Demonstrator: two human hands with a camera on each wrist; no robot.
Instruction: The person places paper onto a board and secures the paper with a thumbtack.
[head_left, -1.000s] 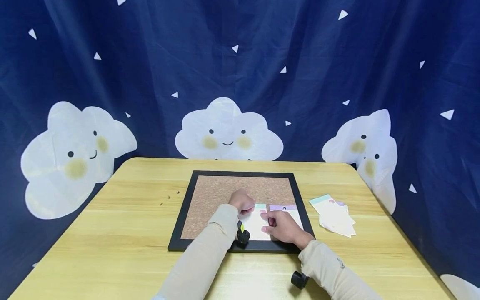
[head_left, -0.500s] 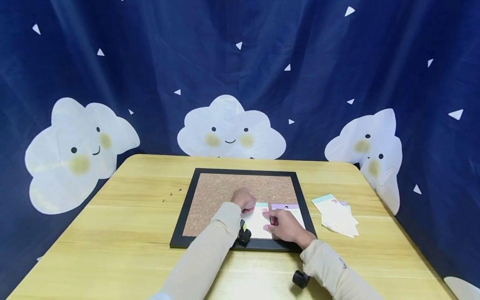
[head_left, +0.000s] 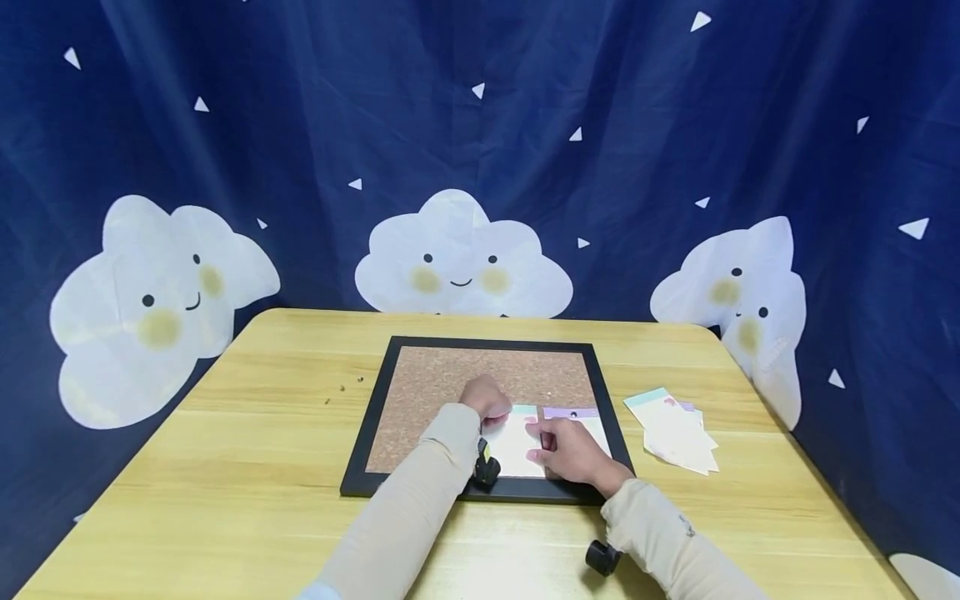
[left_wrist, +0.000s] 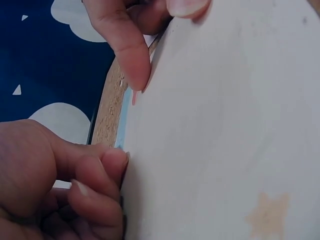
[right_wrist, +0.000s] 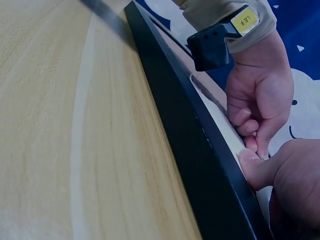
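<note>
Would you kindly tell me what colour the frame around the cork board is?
The frame is black, showing best in the head view.

On the pale wooden table (head_left: 187,467), 12 o'clock being farthest away, lies the black-framed rectangular cork board (head_left: 431,387). On it, the teal-topped white paper sheet (head_left: 516,457) lies toward 5 o'clock, the purple-topped white paper sheet (head_left: 596,428) beside it toward 4. The left hand (head_left: 485,398) is at the teal-topped sheet's 11 o'clock corner, the right hand (head_left: 572,452) at its 3 o'clock edge. Off the board, overlapping white paper sheets (head_left: 677,435) lie at 3, small dark crumbs (head_left: 342,388) at 10.
</note>
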